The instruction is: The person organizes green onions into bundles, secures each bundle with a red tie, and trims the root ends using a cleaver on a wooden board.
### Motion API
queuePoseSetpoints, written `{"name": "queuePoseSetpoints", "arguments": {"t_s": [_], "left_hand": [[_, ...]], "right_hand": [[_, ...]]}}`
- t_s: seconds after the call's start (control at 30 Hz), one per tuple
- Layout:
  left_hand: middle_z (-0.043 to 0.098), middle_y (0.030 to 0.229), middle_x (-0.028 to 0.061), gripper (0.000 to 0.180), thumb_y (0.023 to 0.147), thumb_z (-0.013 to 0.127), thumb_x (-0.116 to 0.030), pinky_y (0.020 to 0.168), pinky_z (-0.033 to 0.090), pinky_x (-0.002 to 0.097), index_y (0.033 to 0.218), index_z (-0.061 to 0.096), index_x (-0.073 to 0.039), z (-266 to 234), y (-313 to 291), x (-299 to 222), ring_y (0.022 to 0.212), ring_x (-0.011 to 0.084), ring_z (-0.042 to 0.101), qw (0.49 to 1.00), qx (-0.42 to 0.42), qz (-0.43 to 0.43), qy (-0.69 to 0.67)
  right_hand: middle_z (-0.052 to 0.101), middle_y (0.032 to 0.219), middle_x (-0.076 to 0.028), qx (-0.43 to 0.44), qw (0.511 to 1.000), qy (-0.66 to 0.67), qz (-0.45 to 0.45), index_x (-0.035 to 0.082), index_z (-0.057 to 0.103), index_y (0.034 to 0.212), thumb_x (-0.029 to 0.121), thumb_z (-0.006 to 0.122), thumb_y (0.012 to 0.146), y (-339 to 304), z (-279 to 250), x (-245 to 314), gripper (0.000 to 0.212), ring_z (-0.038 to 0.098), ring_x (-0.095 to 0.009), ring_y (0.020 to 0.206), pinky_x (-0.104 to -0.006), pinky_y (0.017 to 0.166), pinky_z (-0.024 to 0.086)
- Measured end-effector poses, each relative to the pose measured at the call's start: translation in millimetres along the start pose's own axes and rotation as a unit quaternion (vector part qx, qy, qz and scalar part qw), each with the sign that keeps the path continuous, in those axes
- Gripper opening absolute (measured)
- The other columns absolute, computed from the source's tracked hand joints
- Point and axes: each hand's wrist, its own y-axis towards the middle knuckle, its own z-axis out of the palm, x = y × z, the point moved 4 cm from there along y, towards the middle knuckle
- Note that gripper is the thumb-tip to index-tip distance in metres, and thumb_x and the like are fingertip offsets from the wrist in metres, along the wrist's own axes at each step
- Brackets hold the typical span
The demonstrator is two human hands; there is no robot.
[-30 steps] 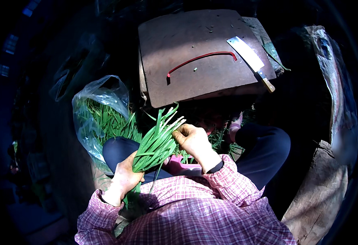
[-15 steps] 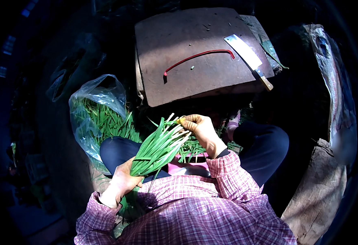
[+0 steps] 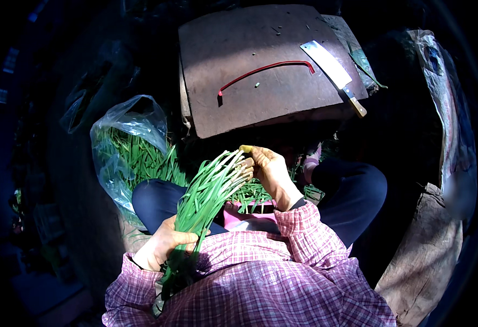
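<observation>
A bunch of chives (image 3: 203, 196), with long flat green leaves and pale stem ends, lies slantwise over my lap. My left hand (image 3: 165, 241) is closed round its leafy lower part, thumb across the leaves. At the pale ends is my right hand (image 3: 274, 175), fingers bent in and pressed against the stems. A small yellow cover (image 3: 245, 148) sits at the tip of a finger or thumb of that hand. Just which stems the right fingertips pinch is hard to make out. Loose cut greens (image 3: 252, 195) lie below the right hand.
Ahead stands a low brown board (image 3: 271, 103). On it lie a cleaver (image 3: 329, 65) with a wooden handle and a thin curved red strip (image 3: 266, 68). A clear plastic bag (image 3: 108, 163) full of greens rests at the left. Brown sacking (image 3: 424, 256) lies at the right.
My left hand has shifted slightly right, and the bunch stands a little steeper. My right hand has moved slightly up, its fingers now curled against the pale stem ends.
</observation>
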Motion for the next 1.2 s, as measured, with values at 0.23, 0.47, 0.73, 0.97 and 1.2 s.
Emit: {"name": "queuePoseSetpoints", "arguments": {"t_s": [0.23,0.47,0.73,0.97,1.2], "left_hand": [[0.069,0.109,0.0169,0.045,0.083,0.072,0.004,0.059,0.049,0.0249,0.125,0.057,0.002,3.5,11.2,7.5,0.064,0.0129,0.059,0.999,0.019,-0.022,-0.014],[0.070,0.110,0.0152,0.044,0.086,0.067,0.008,0.061,0.048,0.0273,0.128,0.058,0.002,8.1,4.9,-3.2,0.063,0.0133,0.057,0.998,0.017,-0.052,-0.037],[0.068,0.112,0.0197,0.049,0.083,0.072,0.004,0.058,0.047,0.0256,0.129,0.056,0.002,10.4,11.4,-3.5,0.064,0.0128,0.057,0.998,0.039,-0.029,-0.037],[0.067,0.111,0.0211,0.049,0.083,0.071,0.004,0.057,0.046,0.0255,0.130,0.055,0.002,14.1,12.0,-9.6,0.063,0.0124,0.056,0.999,0.022,-0.024,-0.019],[0.067,0.111,0.0219,0.051,0.083,0.071,0.004,0.057,0.046,0.0248,0.132,0.054,0.003,11.2,16.3,-5.3,0.061,0.0107,0.056,0.997,0.042,-0.042,-0.056]], "right_hand": [[0.066,0.113,-0.007,-0.009,0.980,-0.191,-0.062,-0.002,0.050,0.143,0.002,0.082,0.080,-19.7,35.6,4.9,0.070,0.063,-0.013,0.097,-0.0253,0.087,0.053],[0.066,0.102,-0.006,0.126,0.987,-0.085,-0.046,0.000,0.037,0.151,0.013,0.076,0.090,-23.6,30.1,21.0,0.074,0.065,-0.014,0.089,-0.0268,0.081,0.054],[0.069,0.104,-0.007,0.026,0.999,-0.016,-0.041,-0.003,0.049,0.143,0.010,0.070,0.094,-7.6,21.1,-3.8,0.055,0.066,-0.014,0.090,-0.0237,0.078,0.053],[0.065,0.110,-0.001,0.005,0.971,-0.222,-0.087,-0.001,0.054,0.140,0.009,0.084,0.080,-22.6,35.1,14.1,0.068,0.060,-0.011,0.096,-0.0238,0.089,0.049],[0.069,0.102,-0.006,0.052,0.998,0.029,0.002,-0.002,0.055,0.138,0.020,0.071,0.096,-1.5,11.5,-2.5,0.050,0.067,-0.014,0.085,-0.0272,0.078,0.055]]}}
